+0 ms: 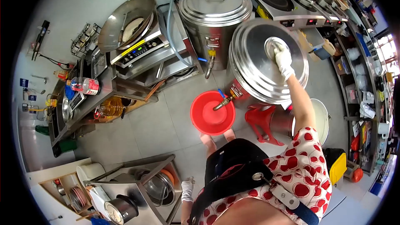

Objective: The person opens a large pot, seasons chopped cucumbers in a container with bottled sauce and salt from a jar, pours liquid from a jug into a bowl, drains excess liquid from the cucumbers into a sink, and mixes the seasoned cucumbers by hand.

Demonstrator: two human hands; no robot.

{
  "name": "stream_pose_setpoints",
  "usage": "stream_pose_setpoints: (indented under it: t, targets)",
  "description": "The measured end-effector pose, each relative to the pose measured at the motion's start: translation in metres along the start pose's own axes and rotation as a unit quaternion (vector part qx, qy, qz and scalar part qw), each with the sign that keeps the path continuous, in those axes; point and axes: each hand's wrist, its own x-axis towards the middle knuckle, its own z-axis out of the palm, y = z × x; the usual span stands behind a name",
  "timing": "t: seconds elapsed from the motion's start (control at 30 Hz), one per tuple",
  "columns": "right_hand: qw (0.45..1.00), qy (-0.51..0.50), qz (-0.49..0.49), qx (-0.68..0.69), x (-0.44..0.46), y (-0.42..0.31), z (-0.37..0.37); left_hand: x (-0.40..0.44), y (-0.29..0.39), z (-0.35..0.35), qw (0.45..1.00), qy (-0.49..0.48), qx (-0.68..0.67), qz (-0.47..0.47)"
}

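Observation:
My right hand (284,61), in a white glove, grips the handle of the round steel lid (254,58) on the nearer large steel barrel (246,103). I cannot tell whether the lid is raised from the rim. A metal tap (223,103) with a blue lever sticks out of this barrel, over a red plastic basin (202,112) by my feet. My left hand (187,189), also gloved in white, is low beside the steel table (168,162). Its fingers look loosely apart, with nothing seen in them.
Behind stands a second lidded steel barrel (214,6) with its own tap. A red plastic stool (262,125) is beside the nearer barrel. At the left, a wok (127,21) rests on a cooker. Shelves (360,79) line the right, and a hob (287,6) stands at the back.

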Motion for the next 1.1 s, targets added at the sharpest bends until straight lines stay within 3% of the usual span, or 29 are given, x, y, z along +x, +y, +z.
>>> stream_pose_setpoints:
  t: [0.07,0.13,0.17,0.2,0.23,0.3,0.33,0.4,0.43,0.47,0.73,0.93,1.03,1.1]
  targets:
    - [0.994,-0.025,-0.024,0.104,0.0,-0.048,-0.039,0.016,-0.002,-0.018,1.0,-0.013,0.005,-0.012]
    - [0.955,-0.04,-0.061,0.289,0.002,-0.087,-0.069,0.039,-0.012,-0.036,0.99,-0.041,0.086,0.107]
    - [0.96,-0.003,-0.105,0.261,0.03,-0.067,-0.065,0.032,0.012,-0.043,0.991,-0.051,0.102,0.065]
    - [0.944,0.008,-0.08,0.319,0.051,-0.056,-0.065,0.026,0.039,-0.051,0.991,-0.061,0.118,0.026]
    - [0.929,0.005,-0.015,0.37,0.057,-0.057,-0.074,0.036,0.046,-0.055,0.994,-0.055,0.093,0.03]
    - [0.896,0.009,0.028,0.444,0.036,-0.097,-0.104,0.067,0.045,-0.064,0.998,-0.042,0.042,0.036]
    - [0.916,0.027,-0.012,0.4,0.028,-0.109,-0.109,0.08,0.046,-0.073,0.997,-0.056,0.02,0.046]
    - [0.895,-0.006,0.103,0.434,-0.006,-0.137,-0.123,0.097,0.065,-0.081,0.994,-0.082,-0.028,0.062]
    - [0.889,-0.01,0.127,0.441,-0.012,-0.141,-0.124,0.091,0.087,-0.085,0.997,-0.057,0.004,0.041]
    - [0.885,-0.008,0.139,0.445,-0.018,-0.141,-0.123,0.107,0.083,-0.087,0.994,-0.063,-0.017,0.09]
    - [0.887,0.028,0.129,0.442,-0.028,-0.136,-0.108,0.127,0.133,-0.118,0.991,-0.077,0.033,0.109]
    - [0.888,0.025,0.102,0.447,-0.024,-0.12,-0.099,0.141,0.128,-0.128,0.993,-0.086,0.023,0.082]
    - [0.843,0.042,0.21,0.493,-0.038,-0.157,-0.102,0.141,0.128,-0.129,0.992,-0.099,0.031,0.067]
    - [0.867,0.03,0.186,0.461,-0.041,-0.152,-0.101,0.154,0.117,-0.129,0.991,-0.104,0.038,0.077]
